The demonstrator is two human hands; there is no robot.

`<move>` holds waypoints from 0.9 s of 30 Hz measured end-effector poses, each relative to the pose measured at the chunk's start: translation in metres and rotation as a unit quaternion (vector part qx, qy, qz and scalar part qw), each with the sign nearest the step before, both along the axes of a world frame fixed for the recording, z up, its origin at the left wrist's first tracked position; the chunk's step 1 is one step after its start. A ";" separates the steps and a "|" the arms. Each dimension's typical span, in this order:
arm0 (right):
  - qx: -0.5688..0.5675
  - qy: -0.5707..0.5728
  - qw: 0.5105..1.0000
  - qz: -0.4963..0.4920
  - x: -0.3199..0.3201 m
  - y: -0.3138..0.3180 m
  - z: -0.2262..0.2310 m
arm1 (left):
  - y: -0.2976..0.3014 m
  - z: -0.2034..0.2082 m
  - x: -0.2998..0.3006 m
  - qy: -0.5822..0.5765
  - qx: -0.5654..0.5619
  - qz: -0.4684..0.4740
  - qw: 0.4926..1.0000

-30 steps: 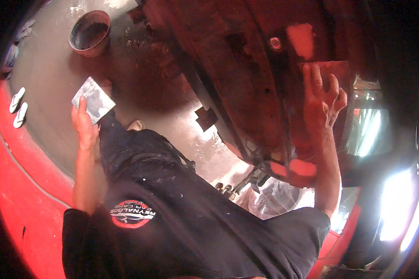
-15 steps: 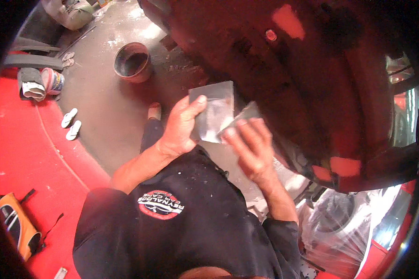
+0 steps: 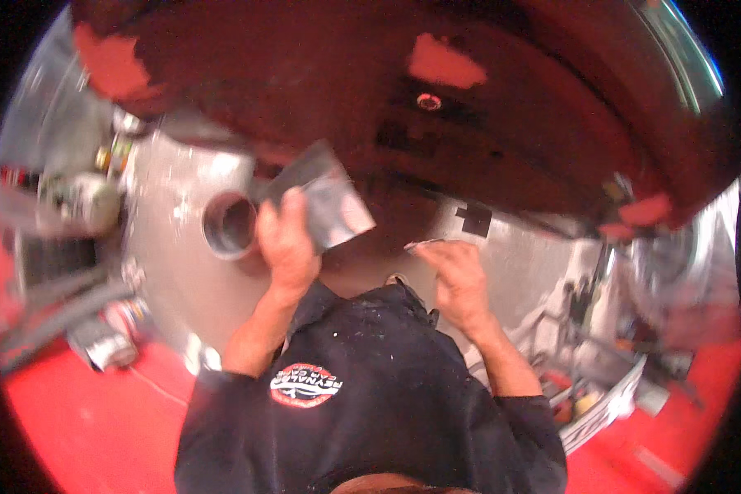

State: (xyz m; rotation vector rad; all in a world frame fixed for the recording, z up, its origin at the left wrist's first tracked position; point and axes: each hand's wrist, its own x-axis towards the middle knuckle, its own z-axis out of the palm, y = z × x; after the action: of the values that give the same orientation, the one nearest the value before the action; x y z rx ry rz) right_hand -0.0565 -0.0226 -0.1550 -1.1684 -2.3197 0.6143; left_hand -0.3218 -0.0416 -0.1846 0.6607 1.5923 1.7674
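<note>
one grey sheet [image 3: 337,206] is in the grip of the left hand [image 3: 288,251]; the right hand [image 3: 459,280] pinches a thin piece [image 3: 414,244]; a bucket [image 3: 212,234] stands nearby.

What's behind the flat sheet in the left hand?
Past the edges of the flat sheet in the left hand: dark red panel above, floor below. Whatever lies directly behind the sheet is covered; can't tell.

Motion blur softens the left hand [image 3: 286,251]; glare whitens the floor [image 3: 166,206]; dim red panel [image 3: 305,70]; edges bend into black.
</note>
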 end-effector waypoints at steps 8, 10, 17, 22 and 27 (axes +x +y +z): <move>0.078 0.207 0.885 -0.410 -0.119 0.060 0.091 | 0.000 -0.094 -0.247 0.270 -0.187 -0.228 0.917; 0.126 0.209 0.873 -0.421 -0.140 0.083 0.101 | -0.006 -0.118 -0.284 0.304 -0.223 -0.252 0.891; 0.260 0.042 0.826 -0.499 -0.164 0.122 0.106 | -0.036 -0.207 -0.385 0.358 -0.332 -0.246 0.837; 0.303 -0.037 0.808 -0.505 -0.176 0.139 0.102 | -0.072 -0.234 -0.416 0.434 -0.365 -0.293 0.770; 0.298 -0.065 0.809 -0.502 -0.206 0.138 0.093 | -0.074 -0.245 -0.430 0.441 -0.368 -0.299 0.763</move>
State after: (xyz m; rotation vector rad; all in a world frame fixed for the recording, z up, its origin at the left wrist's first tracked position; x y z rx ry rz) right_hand -0.2620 0.1150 -0.0623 -1.8264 -1.4137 -0.5524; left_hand -0.7513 -0.1155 -0.4299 1.4781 2.1007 0.2192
